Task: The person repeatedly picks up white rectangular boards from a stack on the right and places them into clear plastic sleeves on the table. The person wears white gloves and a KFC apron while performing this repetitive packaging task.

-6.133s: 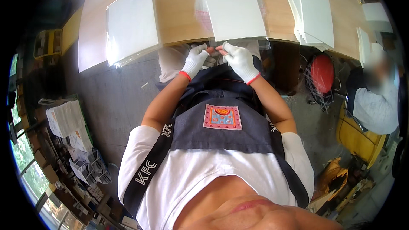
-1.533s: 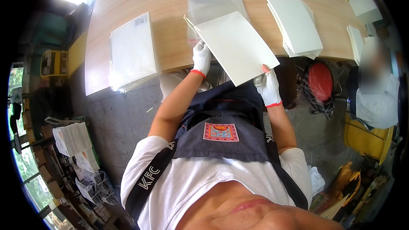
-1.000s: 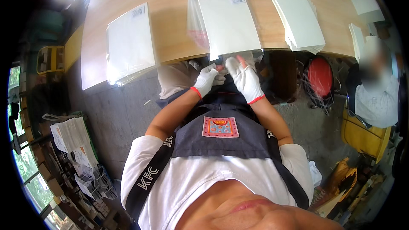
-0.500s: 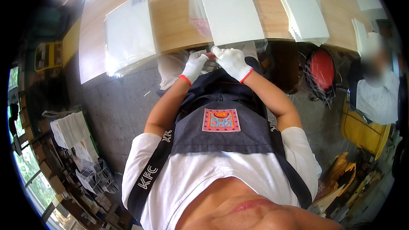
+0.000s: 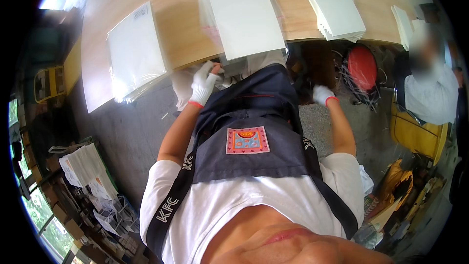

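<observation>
Head view: the plastic-sleeved white panel (image 5: 245, 22) is slightly overhanging the tabletop (image 5: 183, 19), probably for reach; left hand (image 5: 202, 82) is curling nearby, right hand (image 5: 322, 95) hanging aside; both grips are remaining unclear.

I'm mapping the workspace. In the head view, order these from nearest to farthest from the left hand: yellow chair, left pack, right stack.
From the left hand:
1. Left pack: on the table's left.
2. Right stack: on the table's right.
3. Yellow chair: far right, lower than the stack in view.
</observation>
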Motion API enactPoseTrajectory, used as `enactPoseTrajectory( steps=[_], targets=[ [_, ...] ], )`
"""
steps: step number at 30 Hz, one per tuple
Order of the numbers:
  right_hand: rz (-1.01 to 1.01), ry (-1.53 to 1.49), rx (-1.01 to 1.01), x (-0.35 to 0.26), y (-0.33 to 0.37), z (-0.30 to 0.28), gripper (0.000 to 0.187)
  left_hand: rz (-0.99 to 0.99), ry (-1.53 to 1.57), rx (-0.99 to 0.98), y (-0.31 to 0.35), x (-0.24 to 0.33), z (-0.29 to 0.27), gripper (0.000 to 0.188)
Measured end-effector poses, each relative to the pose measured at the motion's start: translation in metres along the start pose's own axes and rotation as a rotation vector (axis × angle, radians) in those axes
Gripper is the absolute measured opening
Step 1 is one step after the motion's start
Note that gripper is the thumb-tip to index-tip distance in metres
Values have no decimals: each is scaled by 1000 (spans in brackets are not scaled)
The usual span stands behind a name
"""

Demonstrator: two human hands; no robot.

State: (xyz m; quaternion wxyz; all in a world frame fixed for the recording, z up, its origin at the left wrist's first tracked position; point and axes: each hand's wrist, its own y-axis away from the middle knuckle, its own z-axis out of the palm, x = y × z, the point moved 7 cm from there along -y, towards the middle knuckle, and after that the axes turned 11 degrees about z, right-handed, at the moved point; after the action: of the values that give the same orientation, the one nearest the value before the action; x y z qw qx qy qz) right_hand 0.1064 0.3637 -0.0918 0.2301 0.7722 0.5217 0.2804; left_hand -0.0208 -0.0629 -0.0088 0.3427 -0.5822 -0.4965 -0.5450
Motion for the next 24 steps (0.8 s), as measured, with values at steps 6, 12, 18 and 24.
enactPoseTrajectory(
  steps=[6, 12, 18, 24],
  targets=[
    [-267, -436, 767, -71, 49, -138, 29, 1031, -1021, 144, 14, 82, 20, 36],
    [-837, -449, 1273, -121, 77, -184, 24, 1285, -853, 13, 9, 104, 38, 20],
    [-815, -662, 902, -129, 86, -185, 21, 989, -762, 50, 24, 83, 13, 15],
    [-600, -847, 508, -138, 70, -156, 21, 423, -428, 191, 27, 33, -6, 12]
  ],
)
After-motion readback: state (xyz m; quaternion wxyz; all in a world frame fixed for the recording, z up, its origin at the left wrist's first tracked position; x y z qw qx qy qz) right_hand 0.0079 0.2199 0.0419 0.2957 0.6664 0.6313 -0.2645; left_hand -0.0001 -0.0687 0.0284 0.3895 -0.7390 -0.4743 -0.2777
